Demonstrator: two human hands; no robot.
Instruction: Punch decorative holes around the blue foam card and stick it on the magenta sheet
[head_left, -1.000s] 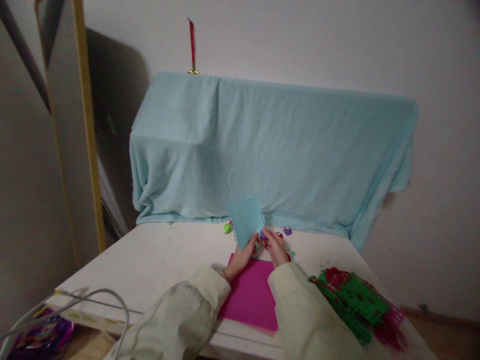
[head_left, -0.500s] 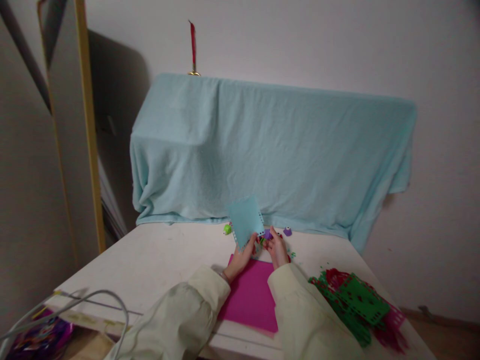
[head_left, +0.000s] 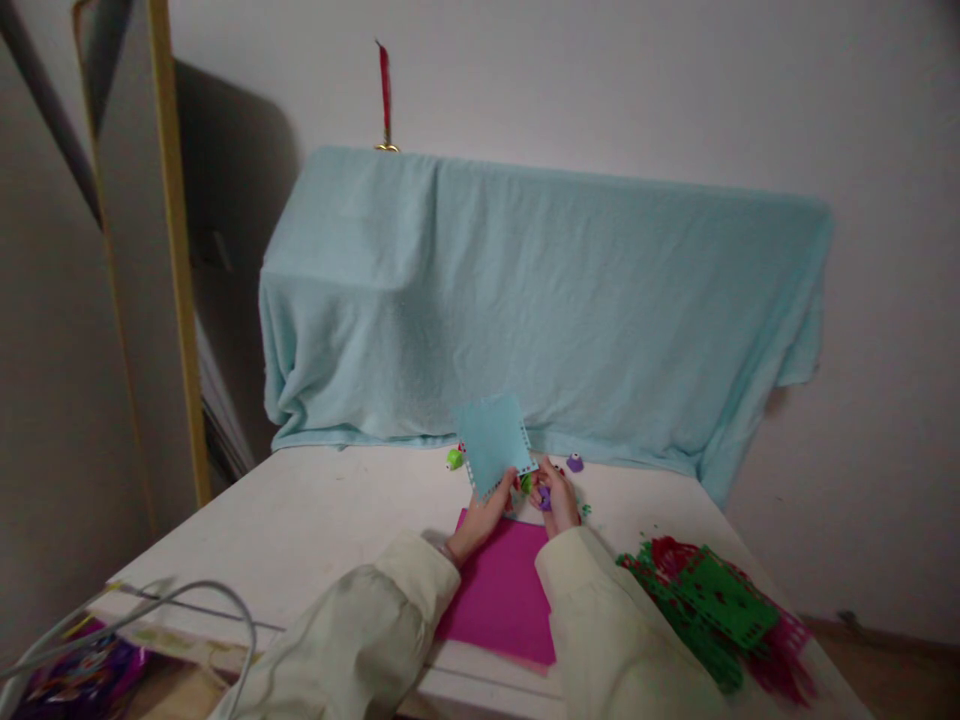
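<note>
My left hand (head_left: 484, 520) pinches the lower edge of a light blue sheet of paper (head_left: 493, 440), held tilted above the table. Small square holes run along its left, right and lower edges. Close by the sheet's lower right corner, my right hand (head_left: 559, 500) has its fingers curled round a small purple hole punch (head_left: 544, 497), apart from the paper. Beneath both hands lies a magenta sheet (head_left: 499, 600). Behind the blue sheet are a green punch with an eye (head_left: 454, 459) and, to the right, another purple punch (head_left: 575, 462).
Punched green and red paper pieces (head_left: 720, 600) are heaped at the table's right. Tiny green scraps (head_left: 586, 510) lie beside my right hand. A light blue cloth (head_left: 555, 300) hangs at the back. A grey cable (head_left: 225, 590) loops over the front left edge.
My right hand has drawn the purple punch down and away from the blue paper's edge, so the holed lower right corner now shows. My left hand and the sheet have barely moved.
</note>
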